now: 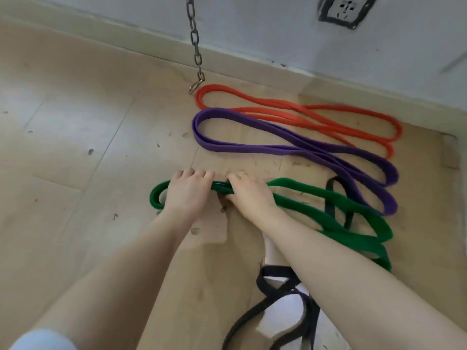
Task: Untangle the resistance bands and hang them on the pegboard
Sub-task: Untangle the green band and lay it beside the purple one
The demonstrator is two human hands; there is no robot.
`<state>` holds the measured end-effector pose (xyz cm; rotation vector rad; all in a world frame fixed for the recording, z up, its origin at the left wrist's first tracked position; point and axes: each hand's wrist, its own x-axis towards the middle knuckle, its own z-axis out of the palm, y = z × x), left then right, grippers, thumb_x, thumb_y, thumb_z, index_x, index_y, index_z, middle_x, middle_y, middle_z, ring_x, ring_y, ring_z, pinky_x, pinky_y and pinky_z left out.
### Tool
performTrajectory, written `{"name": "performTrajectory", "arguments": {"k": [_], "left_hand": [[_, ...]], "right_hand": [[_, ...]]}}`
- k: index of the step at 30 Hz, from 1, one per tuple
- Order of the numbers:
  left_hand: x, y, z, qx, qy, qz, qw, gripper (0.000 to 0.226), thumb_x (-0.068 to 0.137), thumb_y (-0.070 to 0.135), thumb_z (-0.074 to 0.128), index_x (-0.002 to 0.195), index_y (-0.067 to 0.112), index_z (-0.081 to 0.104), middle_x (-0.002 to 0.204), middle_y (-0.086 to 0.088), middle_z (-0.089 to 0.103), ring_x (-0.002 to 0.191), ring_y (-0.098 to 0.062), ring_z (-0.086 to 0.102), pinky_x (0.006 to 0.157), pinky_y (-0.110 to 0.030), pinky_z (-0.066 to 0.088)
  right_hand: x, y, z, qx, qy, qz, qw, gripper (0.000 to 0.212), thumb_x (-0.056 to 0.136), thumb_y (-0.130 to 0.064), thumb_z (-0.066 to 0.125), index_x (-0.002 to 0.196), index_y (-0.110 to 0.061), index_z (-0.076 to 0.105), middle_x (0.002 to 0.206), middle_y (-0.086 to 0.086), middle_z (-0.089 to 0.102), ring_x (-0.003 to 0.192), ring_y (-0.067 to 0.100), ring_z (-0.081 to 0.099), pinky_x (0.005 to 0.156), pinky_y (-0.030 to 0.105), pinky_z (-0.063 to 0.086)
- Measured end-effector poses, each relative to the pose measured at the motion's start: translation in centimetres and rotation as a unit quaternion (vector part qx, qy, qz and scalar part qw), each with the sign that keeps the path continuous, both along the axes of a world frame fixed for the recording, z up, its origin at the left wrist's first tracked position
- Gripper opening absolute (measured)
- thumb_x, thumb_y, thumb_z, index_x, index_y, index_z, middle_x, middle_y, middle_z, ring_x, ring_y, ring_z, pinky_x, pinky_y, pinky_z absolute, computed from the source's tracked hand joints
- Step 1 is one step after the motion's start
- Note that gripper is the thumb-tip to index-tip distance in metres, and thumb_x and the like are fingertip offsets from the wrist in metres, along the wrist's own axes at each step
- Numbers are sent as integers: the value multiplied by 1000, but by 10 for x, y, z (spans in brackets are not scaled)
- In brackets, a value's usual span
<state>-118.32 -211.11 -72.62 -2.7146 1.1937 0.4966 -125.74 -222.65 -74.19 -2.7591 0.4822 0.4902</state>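
Floor (75,137) of pale wood-look boards, scattered with small dark specks. White wall (252,26) along the far edge, with a baseboard (156,42) and a socket (347,10) high up.

Chain (196,44) hangs down in front of the wall; its bottom link ends just above the floor, just beside the near end of the orange band.

Three bands lie flat in rows, running from mid-floor toward the right edge:
- Orange band (303,113): nearest the wall, folded into long loops.
- Purple band (290,145): next row toward the person, touching or overlapping the orange one along its middle; loops curl at the right end.
- Green band (336,210): nearest row, left loop end on the floor, right end piled in wide folds.

Black band (332,198): one loop shows between the purple and green folds at right. More black strap lies tangled at the bottom of view, over something white; whether it is the same band, cannot tell.

Left hand (188,192): palm down, fingers curled over the green band near its left loop, gripping it.
Right hand (249,193): just beside the left, fingers closed on the same green band. Both forearms bare; a pale sleeve (43,339) at the lower left corner.
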Motion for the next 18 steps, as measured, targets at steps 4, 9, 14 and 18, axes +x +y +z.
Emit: {"name": "performTrajectory", "arguments": {"k": [4, 9, 14, 18], "left_hand": [[3, -1, -25, -23, -13, 27, 999, 31, 89, 5, 44, 119, 10, 46, 117, -9, 58, 115, -31, 46, 99, -37, 30], [-28, -21, -21, 6, -10, 2, 1000, 64, 91, 18, 47, 145, 15, 13, 147, -11, 30, 142, -33, 12, 116, -47, 3], [-75, -54, -26, -57, 9, -71, 996, 73, 92, 19, 46, 148, 15, 0, 153, -7, 20, 143, -28, 12, 116, -45, 1], [-91, -78, -32, -63, 19, -140, 988, 66, 92, 7, 42, 148, 13, 8, 150, -9, 29, 140, -27, 22, 117, -43, 3]], "right_hand": [[-34, -14, -7, -66, 32, 63, 995, 73, 86, -35, 60, 145, -20, 20, 144, 7, 40, 134, 29, 34, 113, 42, 16], [-96, -67, 12, -92, 73, 19, 993, 91, 80, -61, 54, 148, -19, 13, 153, 3, 26, 141, 23, 21, 118, 48, 0], [-123, -86, 8, -83, 125, -21, 989, 108, 73, -65, 59, 149, -19, -2, 159, 5, 5, 146, 26, 1, 116, 54, -6], [-128, -78, -2, -95, 116, 6, 989, 99, 76, -46, 60, 149, -18, 1, 156, 11, 12, 143, 33, 10, 115, 55, -6]]}}
